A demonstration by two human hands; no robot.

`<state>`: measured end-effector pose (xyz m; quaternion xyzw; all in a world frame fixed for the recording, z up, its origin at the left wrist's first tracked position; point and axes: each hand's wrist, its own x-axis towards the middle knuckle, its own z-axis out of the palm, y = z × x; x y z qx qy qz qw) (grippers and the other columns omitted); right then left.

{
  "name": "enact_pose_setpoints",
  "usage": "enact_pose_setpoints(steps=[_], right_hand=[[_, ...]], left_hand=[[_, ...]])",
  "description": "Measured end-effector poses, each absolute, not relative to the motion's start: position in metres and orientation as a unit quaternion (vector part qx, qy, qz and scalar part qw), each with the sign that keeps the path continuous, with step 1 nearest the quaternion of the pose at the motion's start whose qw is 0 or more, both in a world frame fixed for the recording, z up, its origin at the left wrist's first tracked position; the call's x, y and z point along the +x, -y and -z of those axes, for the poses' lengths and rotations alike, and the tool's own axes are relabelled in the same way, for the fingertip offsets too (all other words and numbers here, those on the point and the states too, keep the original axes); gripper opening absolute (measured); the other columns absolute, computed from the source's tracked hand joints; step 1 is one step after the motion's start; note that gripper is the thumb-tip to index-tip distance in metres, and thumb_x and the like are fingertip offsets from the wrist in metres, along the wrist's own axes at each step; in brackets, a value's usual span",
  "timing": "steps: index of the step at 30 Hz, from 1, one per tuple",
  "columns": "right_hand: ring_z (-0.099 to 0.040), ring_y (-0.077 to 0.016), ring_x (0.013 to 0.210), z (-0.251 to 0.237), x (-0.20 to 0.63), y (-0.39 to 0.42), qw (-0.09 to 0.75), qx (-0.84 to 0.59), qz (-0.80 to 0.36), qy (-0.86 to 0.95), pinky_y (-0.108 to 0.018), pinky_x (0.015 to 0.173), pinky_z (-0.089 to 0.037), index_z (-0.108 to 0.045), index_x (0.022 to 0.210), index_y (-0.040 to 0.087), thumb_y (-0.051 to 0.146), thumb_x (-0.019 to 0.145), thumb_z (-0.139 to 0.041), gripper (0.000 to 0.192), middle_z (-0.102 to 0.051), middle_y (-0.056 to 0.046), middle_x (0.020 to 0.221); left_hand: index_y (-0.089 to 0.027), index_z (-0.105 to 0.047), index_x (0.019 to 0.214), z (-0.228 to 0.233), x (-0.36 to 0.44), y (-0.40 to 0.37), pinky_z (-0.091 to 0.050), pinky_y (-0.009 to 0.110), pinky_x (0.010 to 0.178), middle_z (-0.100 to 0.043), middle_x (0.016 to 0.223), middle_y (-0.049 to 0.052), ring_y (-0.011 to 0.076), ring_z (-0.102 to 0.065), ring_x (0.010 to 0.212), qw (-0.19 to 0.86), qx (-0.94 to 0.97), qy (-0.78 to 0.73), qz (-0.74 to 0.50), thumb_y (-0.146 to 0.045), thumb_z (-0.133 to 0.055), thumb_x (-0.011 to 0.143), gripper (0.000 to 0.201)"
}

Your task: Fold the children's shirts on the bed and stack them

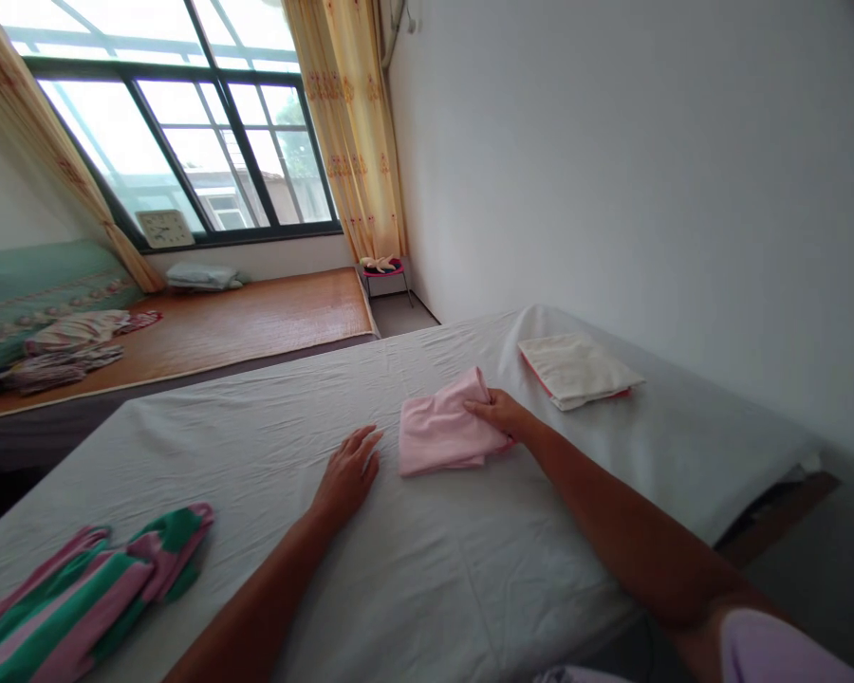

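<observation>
Right hand (496,414) rests on the far right edge of a folded pink cloth (441,434), fingers curled onto the fabric and thumb side pressed against it; whether any fold is pinched underneath cannot be told from this angle. Left hand (346,475) lies flat on the white sheet (270,446), palm down, fingers together and pointing away from the body, holding nothing, just beside the cloth's left edge but not quite touching it. Pink cloth sits near the middle of the sheet-covered bed, folded into a rough rectangle, layers showing along its near edge. Beyond it toward the wall, well apart from the right hand, lies a folded cream cloth (578,369) with a red edge peeking out below. At the near left corner of the bed, a garment striped in green, pink and white (85,593) lies spread, well apart from both hands. Sheet is wrinkled across its surface. Grey-white wall (647,152) runs along the right side of the bed. Farther back: a low platform with a woven mat (249,323), crumpled fabric (71,346) on its left end, a folded pale bundle (203,276) under the window (185,133), a square clock (165,228) leaning on the sill, yellow patterned curtains (348,123), and a small stool (386,272) with something piled on it.
</observation>
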<state>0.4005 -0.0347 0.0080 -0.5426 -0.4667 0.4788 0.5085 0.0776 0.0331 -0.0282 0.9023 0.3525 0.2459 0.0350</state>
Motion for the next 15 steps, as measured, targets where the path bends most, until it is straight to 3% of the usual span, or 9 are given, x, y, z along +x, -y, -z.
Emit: enact_pose_setpoints(steps=[2,6,7,12,15], right_hand=[[-0.066,-0.0235,0.086,-0.002,0.404,0.033,0.485,-0.566,-0.452,0.489,-0.035,0.077,-0.053,-0.069,0.094,0.012,0.049,0.068,-0.073,0.045,-0.072,-0.008,0.09],[-0.058,-0.0277,0.11,0.002,0.403,0.026,0.537,-0.642,-0.232,0.496,-0.039,0.093,-0.048,-0.068,0.097,0.017,0.041,0.057,-0.081,0.048,-0.068,-0.009,0.105],[-0.057,-0.0278,0.111,0.003,0.403,0.024,0.541,-0.645,-0.221,0.492,-0.038,0.093,-0.048,-0.068,0.096,0.018,0.041,0.057,-0.081,0.047,-0.068,-0.009,0.107],[-0.067,-0.0231,0.079,0.008,0.406,0.023,0.505,-0.582,-0.444,0.457,-0.032,0.067,-0.055,-0.07,0.087,0.013,0.052,0.068,-0.074,0.044,-0.072,-0.008,0.084],[-0.068,-0.0204,0.074,0.003,0.405,0.027,0.53,-0.56,-0.487,0.41,-0.028,0.063,-0.055,-0.07,0.087,0.013,0.048,0.065,-0.079,0.042,-0.074,-0.008,0.084]], left_hand=[[-0.024,-0.053,0.13,0.03,0.078,-0.033,-0.042,0.048,0.106,-0.052,0.138,0.008,0.0244,-0.046,0.129,0.031,0.905,-0.352,-0.237,-0.027,-0.037,0.095,0.038],[-0.023,-0.055,0.128,0.031,0.077,-0.033,-0.042,0.048,0.105,-0.052,0.138,0.008,0.0247,-0.046,0.129,0.028,0.907,-0.353,-0.227,-0.025,-0.038,0.095,0.037],[-0.023,-0.055,0.127,0.03,0.077,-0.033,-0.042,0.048,0.105,-0.052,0.138,0.008,0.0247,-0.046,0.129,0.028,0.908,-0.353,-0.224,-0.025,-0.038,0.095,0.037],[-0.023,-0.053,0.132,0.025,0.079,-0.028,-0.041,0.049,0.105,-0.051,0.139,0.009,0.0256,-0.045,0.129,0.04,0.913,-0.352,-0.204,-0.023,-0.037,0.094,0.041],[-0.03,-0.047,0.139,0.019,0.081,-0.023,-0.041,0.049,0.105,-0.047,0.143,0.007,0.0255,-0.044,0.13,0.045,0.921,-0.335,-0.193,-0.024,-0.039,0.094,0.046]])
